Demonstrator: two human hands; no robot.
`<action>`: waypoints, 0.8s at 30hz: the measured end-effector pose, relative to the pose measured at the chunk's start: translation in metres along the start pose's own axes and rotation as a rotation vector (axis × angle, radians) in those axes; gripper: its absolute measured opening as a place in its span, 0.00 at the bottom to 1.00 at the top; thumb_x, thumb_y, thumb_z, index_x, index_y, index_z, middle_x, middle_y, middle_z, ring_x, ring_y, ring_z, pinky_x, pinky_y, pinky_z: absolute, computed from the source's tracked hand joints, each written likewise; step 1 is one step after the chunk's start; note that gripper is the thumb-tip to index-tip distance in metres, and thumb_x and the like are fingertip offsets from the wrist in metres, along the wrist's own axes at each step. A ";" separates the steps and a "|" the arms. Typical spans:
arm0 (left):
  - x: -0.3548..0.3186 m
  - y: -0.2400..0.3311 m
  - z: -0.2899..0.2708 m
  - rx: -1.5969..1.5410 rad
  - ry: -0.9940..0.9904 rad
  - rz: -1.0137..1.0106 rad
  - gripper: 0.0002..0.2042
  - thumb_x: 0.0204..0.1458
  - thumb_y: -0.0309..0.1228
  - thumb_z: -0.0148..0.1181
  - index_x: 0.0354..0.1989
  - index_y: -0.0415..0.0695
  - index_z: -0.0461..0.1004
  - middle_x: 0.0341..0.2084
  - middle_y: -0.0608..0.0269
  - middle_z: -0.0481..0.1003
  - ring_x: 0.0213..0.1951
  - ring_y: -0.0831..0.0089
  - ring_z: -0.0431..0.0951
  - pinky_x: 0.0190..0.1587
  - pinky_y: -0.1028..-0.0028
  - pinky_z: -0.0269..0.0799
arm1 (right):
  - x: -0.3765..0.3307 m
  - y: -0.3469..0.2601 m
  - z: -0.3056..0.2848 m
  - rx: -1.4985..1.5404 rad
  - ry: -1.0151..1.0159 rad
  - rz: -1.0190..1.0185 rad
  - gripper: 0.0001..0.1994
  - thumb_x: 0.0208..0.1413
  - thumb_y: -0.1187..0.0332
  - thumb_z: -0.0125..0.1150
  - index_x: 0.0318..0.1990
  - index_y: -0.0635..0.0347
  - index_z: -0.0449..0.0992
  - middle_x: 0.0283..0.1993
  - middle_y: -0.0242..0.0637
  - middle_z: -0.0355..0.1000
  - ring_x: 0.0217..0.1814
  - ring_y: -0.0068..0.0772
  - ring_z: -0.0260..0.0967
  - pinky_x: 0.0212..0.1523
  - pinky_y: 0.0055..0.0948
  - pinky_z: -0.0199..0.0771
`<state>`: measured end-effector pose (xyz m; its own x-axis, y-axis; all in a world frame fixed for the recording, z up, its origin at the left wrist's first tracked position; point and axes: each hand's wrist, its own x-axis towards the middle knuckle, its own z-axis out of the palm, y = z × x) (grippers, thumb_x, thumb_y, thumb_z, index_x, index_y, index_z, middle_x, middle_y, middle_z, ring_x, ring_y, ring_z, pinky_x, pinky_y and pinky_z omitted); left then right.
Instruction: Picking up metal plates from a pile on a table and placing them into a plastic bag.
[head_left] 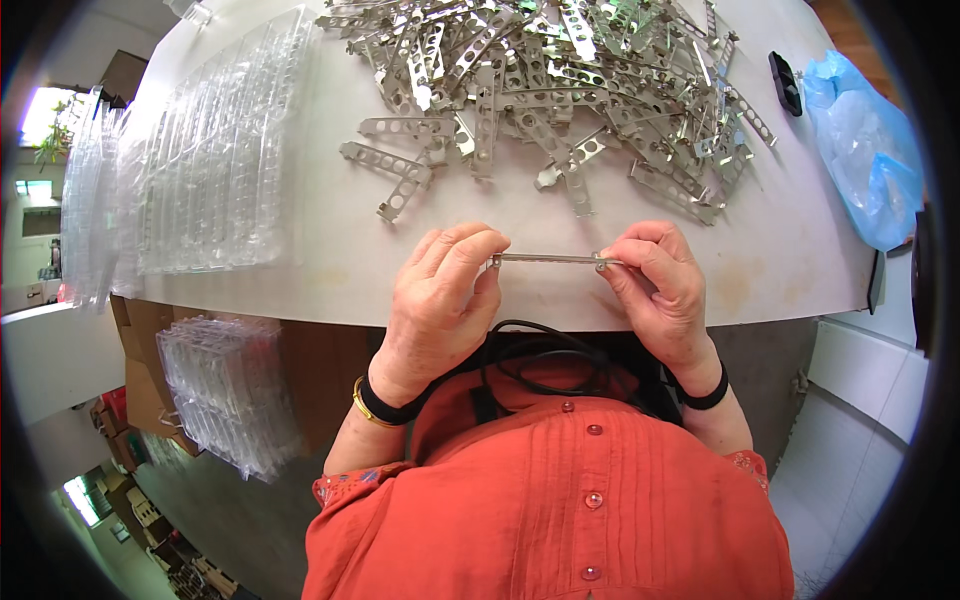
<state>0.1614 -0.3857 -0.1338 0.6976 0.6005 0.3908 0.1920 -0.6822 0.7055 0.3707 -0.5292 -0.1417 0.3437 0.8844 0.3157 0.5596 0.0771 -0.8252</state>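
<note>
Between my two hands a thin metal strip bracket (548, 259) is held level, edge-on, above the near part of the table. My left hand (440, 290) pinches its left end between thumb and fingers. At the other end, my right hand (658, 280) grips the bracket the same way, close to a small bent tab. Beyond the hands lies a large heap of similar metal brackets (600, 90) with round holes. Several loose brackets (400, 165) lie at the heap's near left edge.
Clear plastic trays (215, 150) are stacked on the table's left side. More trays (225, 380) stand in a cardboard box (145, 365) below the table edge. A blue plastic bag (865, 150) and a small black object (786, 84) lie at the right. Black cable (545, 345) hangs near my lap.
</note>
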 end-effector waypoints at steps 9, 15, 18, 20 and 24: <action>0.005 -0.002 0.002 0.165 -0.067 0.134 0.17 0.40 0.13 0.58 0.41 0.39 0.74 0.39 0.56 0.76 0.36 0.57 0.74 0.40 0.65 0.72 | 0.002 0.002 0.002 -0.148 -0.021 -0.050 0.09 0.48 0.81 0.69 0.37 0.62 0.79 0.37 0.38 0.70 0.35 0.36 0.70 0.34 0.31 0.71; 0.011 0.006 0.001 0.182 -0.090 0.089 0.15 0.41 0.13 0.58 0.40 0.38 0.73 0.41 0.55 0.75 0.39 0.55 0.74 0.42 0.64 0.73 | 0.004 0.000 -0.001 -0.186 -0.024 -0.077 0.10 0.46 0.80 0.68 0.36 0.61 0.77 0.37 0.39 0.70 0.37 0.42 0.70 0.37 0.35 0.71; 0.012 0.006 0.000 0.183 -0.122 0.097 0.13 0.43 0.14 0.59 0.39 0.38 0.72 0.40 0.55 0.75 0.40 0.55 0.74 0.43 0.64 0.73 | 0.004 0.001 -0.001 -0.181 -0.025 -0.063 0.10 0.46 0.80 0.68 0.36 0.60 0.77 0.36 0.39 0.70 0.37 0.43 0.70 0.38 0.35 0.71; 0.011 0.006 0.001 0.155 -0.099 0.081 0.12 0.44 0.14 0.60 0.38 0.38 0.72 0.40 0.55 0.75 0.40 0.56 0.74 0.44 0.64 0.73 | 0.004 0.000 0.000 -0.194 -0.026 -0.073 0.09 0.46 0.80 0.68 0.36 0.60 0.77 0.36 0.39 0.70 0.37 0.43 0.70 0.38 0.36 0.71; 0.010 0.003 0.001 0.124 -0.118 0.065 0.13 0.44 0.14 0.59 0.39 0.38 0.72 0.40 0.55 0.75 0.40 0.55 0.74 0.44 0.64 0.73 | 0.005 0.000 0.000 -0.204 -0.025 -0.081 0.09 0.46 0.80 0.68 0.36 0.60 0.77 0.36 0.39 0.71 0.37 0.43 0.70 0.38 0.36 0.72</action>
<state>0.1702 -0.3822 -0.1284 0.7863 0.5052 0.3557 0.2226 -0.7686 0.5997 0.3725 -0.5251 -0.1404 0.2744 0.8903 0.3634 0.7265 0.0556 -0.6849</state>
